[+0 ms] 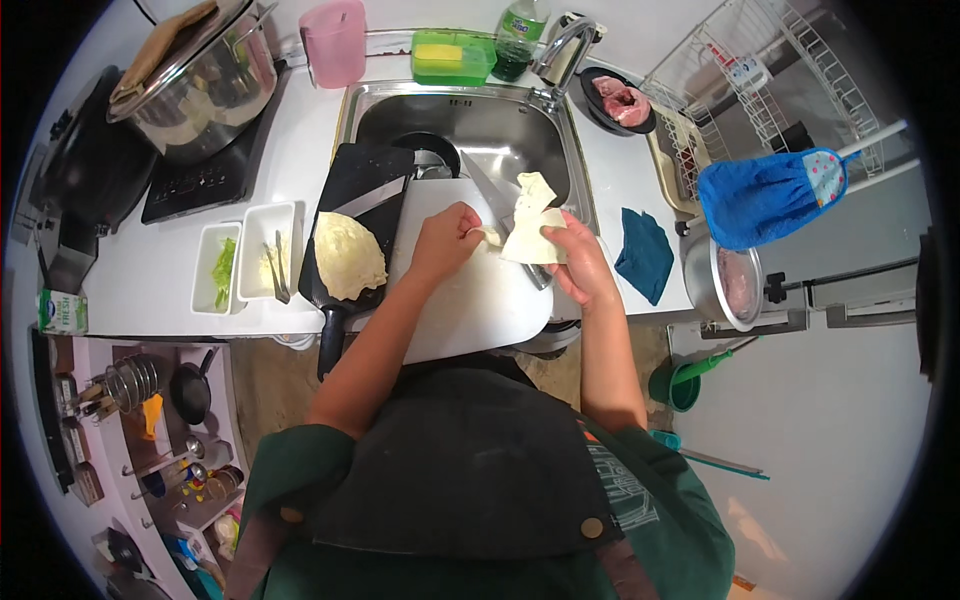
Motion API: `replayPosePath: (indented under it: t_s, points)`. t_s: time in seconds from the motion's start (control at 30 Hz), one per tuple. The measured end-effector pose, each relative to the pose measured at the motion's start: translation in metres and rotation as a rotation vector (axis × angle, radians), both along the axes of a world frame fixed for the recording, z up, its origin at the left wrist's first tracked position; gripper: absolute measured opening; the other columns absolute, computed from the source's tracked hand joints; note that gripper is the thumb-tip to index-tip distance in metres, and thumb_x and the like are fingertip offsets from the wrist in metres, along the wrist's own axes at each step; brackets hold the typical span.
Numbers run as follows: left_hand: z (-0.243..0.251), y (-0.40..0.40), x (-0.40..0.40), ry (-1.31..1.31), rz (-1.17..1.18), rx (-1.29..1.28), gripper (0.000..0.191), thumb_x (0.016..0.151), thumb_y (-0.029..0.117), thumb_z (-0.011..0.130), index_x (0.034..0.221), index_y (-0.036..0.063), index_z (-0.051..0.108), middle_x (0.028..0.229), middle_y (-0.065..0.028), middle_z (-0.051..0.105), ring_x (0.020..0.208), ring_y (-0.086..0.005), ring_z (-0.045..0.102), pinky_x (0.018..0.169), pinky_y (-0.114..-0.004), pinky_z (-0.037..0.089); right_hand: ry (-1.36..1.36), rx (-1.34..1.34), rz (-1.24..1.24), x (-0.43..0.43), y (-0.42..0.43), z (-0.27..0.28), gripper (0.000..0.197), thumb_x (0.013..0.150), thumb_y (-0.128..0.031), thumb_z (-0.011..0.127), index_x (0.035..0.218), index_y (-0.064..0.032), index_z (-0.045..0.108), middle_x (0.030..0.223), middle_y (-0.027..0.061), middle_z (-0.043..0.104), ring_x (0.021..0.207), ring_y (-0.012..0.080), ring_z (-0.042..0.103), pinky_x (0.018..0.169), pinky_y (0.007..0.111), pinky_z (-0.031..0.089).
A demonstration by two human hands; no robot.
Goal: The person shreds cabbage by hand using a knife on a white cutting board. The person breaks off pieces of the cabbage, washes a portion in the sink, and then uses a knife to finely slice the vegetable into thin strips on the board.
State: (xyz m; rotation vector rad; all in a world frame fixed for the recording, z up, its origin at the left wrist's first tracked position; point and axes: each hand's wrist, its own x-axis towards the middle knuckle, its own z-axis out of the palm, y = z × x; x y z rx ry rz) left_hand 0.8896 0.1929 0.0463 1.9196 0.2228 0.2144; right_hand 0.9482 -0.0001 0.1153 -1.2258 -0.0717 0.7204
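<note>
My right hand (586,253) grips a pale, torn cabbage leaf (534,238) over the right side of a white cutting board (465,307). Between the fingertips of my left hand (444,238) is a small piece of leaf (489,235), close beside the larger one. A knife (486,184) lies partly beneath the leaf, its blade pointing toward the sink; the leaf hides its middle. To the left of the board, a cut piece of cabbage (349,256) rests on a black flat pan (367,166) with its handle toward me.
Beyond the board is a steel sink (480,120) with a faucet (574,45). White containers (217,270) stand left, near a large pot (210,90) on a cooktop (199,187). Right are a blue cloth (645,255), raw meat (624,103) in a black dish, and a metal bowl (697,289).
</note>
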Motion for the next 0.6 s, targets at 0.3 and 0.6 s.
replayPosePath:
  t_s: [0.3,0.6]
  points:
    - [0.029,0.002,-0.018,0.061,-0.033,-0.710,0.027,0.087,0.020,0.061,0.107,0.0015,0.059,0.084,-0.0004,0.063,0.072,-0.0060,0.057,0.063,-0.021,0.045,-0.130,-0.138,-0.017,-0.029,0.014,0.031,0.022,0.086,-0.005,0.056,0.107,-0.0026,0.058,0.089,0.0016,0.063,0.068,0.0053,0.058,0.046,0.017,0.042]
    - [0.032,-0.004,-0.036,-0.105,-0.187,-0.777,0.033,0.077,0.011,0.068,0.106,0.0001,0.055,0.088,-0.0030,0.063,0.076,-0.0076,0.057,0.065,-0.022,0.045,-0.264,-0.297,0.074,-0.032,0.026,-0.002,0.033,0.080,-0.003,0.065,0.110,-0.0007,0.054,0.093,0.0048,0.062,0.084,0.0106,0.058,0.073,0.022,0.046]
